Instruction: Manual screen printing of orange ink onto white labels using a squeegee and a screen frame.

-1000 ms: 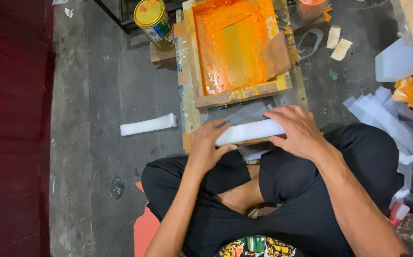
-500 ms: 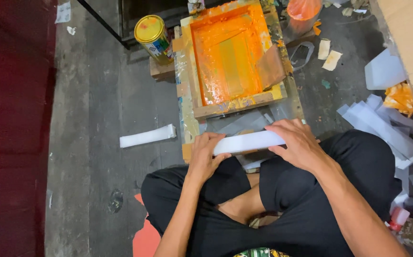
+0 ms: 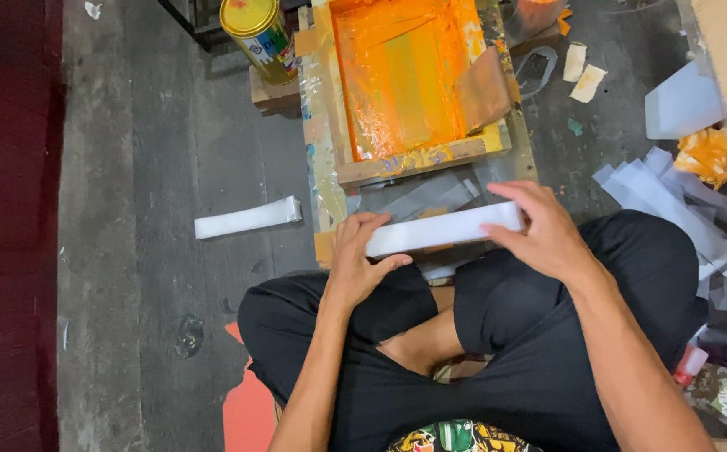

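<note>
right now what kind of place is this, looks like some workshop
Probably a small, informal screen-printing workshop set up on a bare concrete floor. A wooden-framed screen flooded with orange ink lies in front of the seated person, a yellow-lidded tin stands beside it, and both hands hold a stack of white strips.

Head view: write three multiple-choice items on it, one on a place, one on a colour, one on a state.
1. Where does the yellow-lidded can stand?
A. left of the wooden frame
B. on the person's lap
C. inside the frame

2. What colour is the ink in the wooden frame?
A. blue
B. orange
C. green

3. How is the long white strip held?
A. by no hand
B. by one hand only
C. by both hands

Answers: 1 A, the can stands beside the frame's left edge. 2 B, orange covers the screen. 3 C, the left hand and right hand grip its two ends.
</note>
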